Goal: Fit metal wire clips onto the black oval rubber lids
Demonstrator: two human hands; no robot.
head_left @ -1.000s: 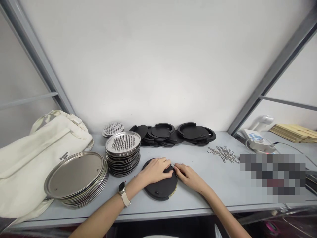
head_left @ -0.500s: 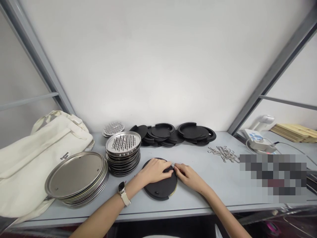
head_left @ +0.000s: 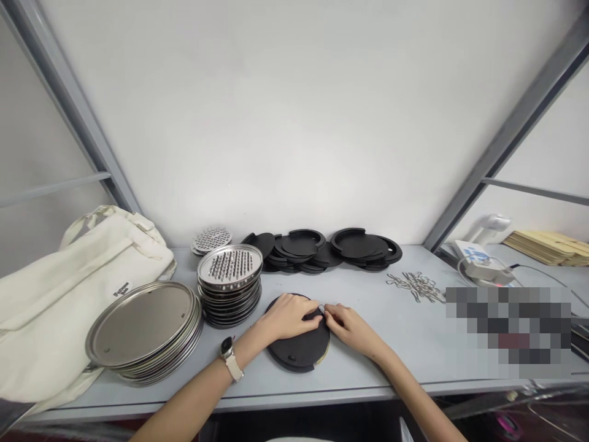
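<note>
A round black disc (head_left: pixel 304 351) with a raised partial rim lies on the table before me. Spread across its upper part is my left hand (head_left: pixel 291 316), palm down, with the thumb and index finger apart and pointing right. At the disc's upper right edge my right hand (head_left: pixel 343 320) pinches a small metal wire loop (head_left: pixel 321 307), close to the left fingertips. A thin yellowish line shows along the disc's lower right edge. How the loop sits against the disc is hidden by the fingers.
Left stand a stack of large metal plates (head_left: pixel 142 322), a stack topped by a grater disc (head_left: pixel 230 267) and a cream bag (head_left: pixel 83 270). More black discs (head_left: pixel 301 244) lie along the wall. Loose wire loops (head_left: pixel 418 286) and a white device (head_left: pixel 481 264) are right.
The wire loop at the disc's edge has shifted slightly in the right fingertips. Both hands and the disc stay almost in place.
</note>
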